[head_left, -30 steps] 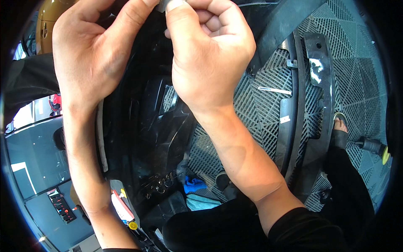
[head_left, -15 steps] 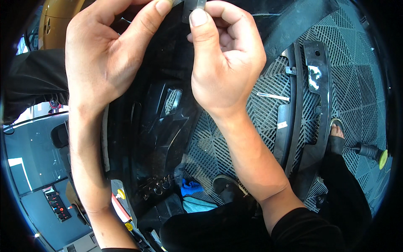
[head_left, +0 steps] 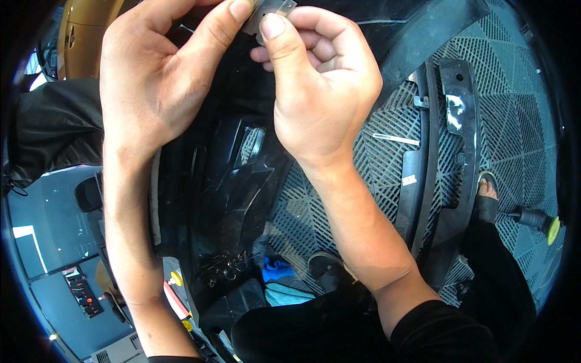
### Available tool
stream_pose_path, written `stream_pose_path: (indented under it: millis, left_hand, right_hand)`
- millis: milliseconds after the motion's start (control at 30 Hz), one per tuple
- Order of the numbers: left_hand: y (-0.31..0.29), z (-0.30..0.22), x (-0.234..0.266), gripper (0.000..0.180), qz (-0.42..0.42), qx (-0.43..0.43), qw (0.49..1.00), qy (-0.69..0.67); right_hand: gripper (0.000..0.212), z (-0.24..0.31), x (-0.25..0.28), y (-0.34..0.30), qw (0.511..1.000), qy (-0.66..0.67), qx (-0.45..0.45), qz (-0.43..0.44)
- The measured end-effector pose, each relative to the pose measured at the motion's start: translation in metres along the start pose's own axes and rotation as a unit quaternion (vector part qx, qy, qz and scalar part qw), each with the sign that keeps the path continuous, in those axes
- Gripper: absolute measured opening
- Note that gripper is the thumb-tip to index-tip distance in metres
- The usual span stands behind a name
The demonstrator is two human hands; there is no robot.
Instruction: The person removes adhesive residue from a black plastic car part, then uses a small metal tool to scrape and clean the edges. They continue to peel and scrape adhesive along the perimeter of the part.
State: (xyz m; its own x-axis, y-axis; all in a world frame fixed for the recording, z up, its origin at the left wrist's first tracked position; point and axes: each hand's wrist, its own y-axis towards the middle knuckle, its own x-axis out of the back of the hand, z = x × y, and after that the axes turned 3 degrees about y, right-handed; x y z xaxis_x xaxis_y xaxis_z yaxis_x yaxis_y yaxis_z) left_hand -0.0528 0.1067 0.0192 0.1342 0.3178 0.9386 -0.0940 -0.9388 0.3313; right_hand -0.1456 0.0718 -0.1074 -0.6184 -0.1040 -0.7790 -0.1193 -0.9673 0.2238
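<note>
At the top edge, a small thin grey plate (head_left: 256, 18) with small holes is held between both my hands. My right hand (head_left: 324, 91) pinches its right side, thumb on top and fingers curled behind. My left hand (head_left: 160, 78) has its thumb tip at the plate's left edge; its fingertips run out of the picture. Below the hands lies a large black moulded panel (head_left: 209, 175), looking like a car bumper, with a rectangular opening. Several small clips or wires (head_left: 229, 269) lie on its lower part.
On the grid floor mat (head_left: 514, 115) to the right lie long black curved trim pieces (head_left: 451, 181) and a thin light strip (head_left: 396, 139). Near another person's foot (head_left: 486, 190) is a black polisher with a yellow pad (head_left: 552, 230). Blue cloths (head_left: 287, 294) lie below.
The small plate has tilted and shifted left, toward my left thumb. My right thumb and fingers moved left with it. My left hand moved slightly right.
</note>
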Motion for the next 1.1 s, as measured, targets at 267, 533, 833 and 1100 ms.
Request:
stream_pose_path:
  millis: [267,533,833,1100]
  left_hand:
    - [-0.001,0.002,-0.003,0.025,-0.003,0.034,0.998,-0.053]
    - [-0.001,-0.001,-0.003,0.024,-0.005,0.038,0.998,-0.048]
    - [-0.001,-0.003,-0.002,0.025,0.000,0.045,0.998,-0.050]
    - [-0.001,-0.006,-0.002,0.025,0.002,0.050,0.998,-0.037]
  right_hand:
    - [0.015,-0.003,-0.001,-0.005,0.998,0.010,-0.052,0.017]
    - [0.014,0.011,-0.001,-0.001,0.988,0.057,-0.144,0.016]
    - [0.013,0.013,-0.002,0.001,0.989,0.038,-0.144,0.023]
    - [0.013,0.013,-0.002,0.001,0.986,0.079,-0.145,0.026]
